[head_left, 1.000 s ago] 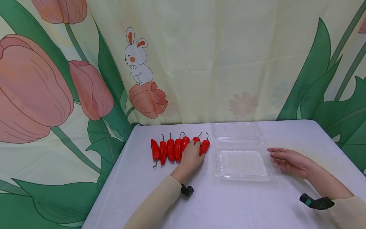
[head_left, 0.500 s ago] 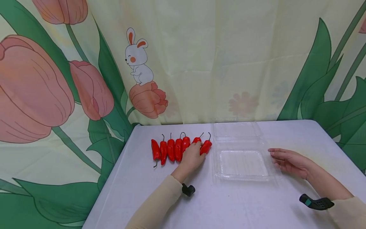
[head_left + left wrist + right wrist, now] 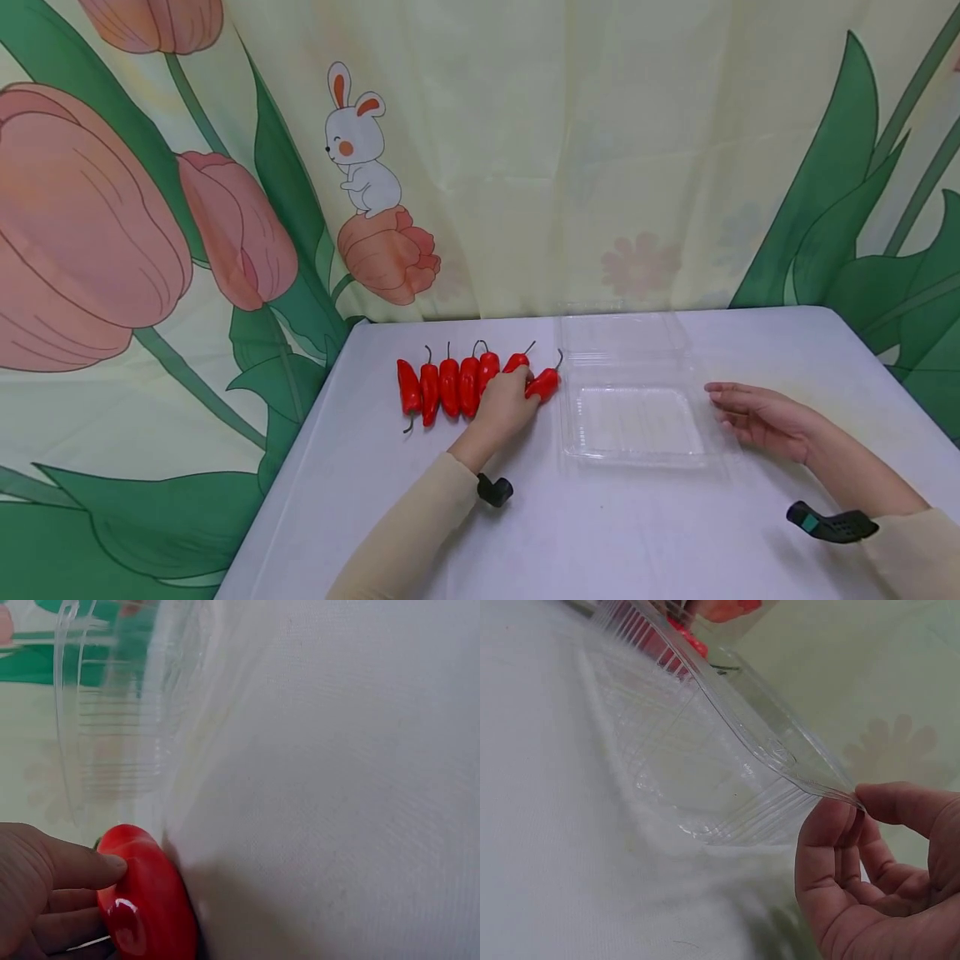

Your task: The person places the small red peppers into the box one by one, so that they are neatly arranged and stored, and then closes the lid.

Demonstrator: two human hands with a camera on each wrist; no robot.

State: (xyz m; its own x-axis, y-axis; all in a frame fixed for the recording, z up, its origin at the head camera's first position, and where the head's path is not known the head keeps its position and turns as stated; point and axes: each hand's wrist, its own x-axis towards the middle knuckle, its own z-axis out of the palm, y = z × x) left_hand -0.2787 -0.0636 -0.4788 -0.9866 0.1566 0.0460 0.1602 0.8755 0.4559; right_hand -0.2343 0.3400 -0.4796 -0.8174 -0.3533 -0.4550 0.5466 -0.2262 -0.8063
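My left hand (image 3: 508,406) pinches a red chili pepper (image 3: 545,384), the rightmost of a row, which leans right with its stem close to a clear plastic box (image 3: 637,421). In the left wrist view the thumb presses on the glossy chili pepper (image 3: 154,900), and the other fingers are partly hidden behind it. Lid folded back, the box lies open on the table. Its right rim is pinched between thumb and forefinger of my right hand (image 3: 765,421), as the right wrist view shows at the clear rim (image 3: 810,787).
Several more red chili peppers (image 3: 448,387) lie side by side to the left, the leftmost with its stem toward me. The box's clear lid (image 3: 622,335) reaches the back edge of the white table (image 3: 600,533). A flowered curtain (image 3: 480,167) hangs behind.
The rightmost chili pepper has tilted and shifted right, its stem now nearer the box. My left hand moved slightly right with it. The right hand keeps its place at the rim.
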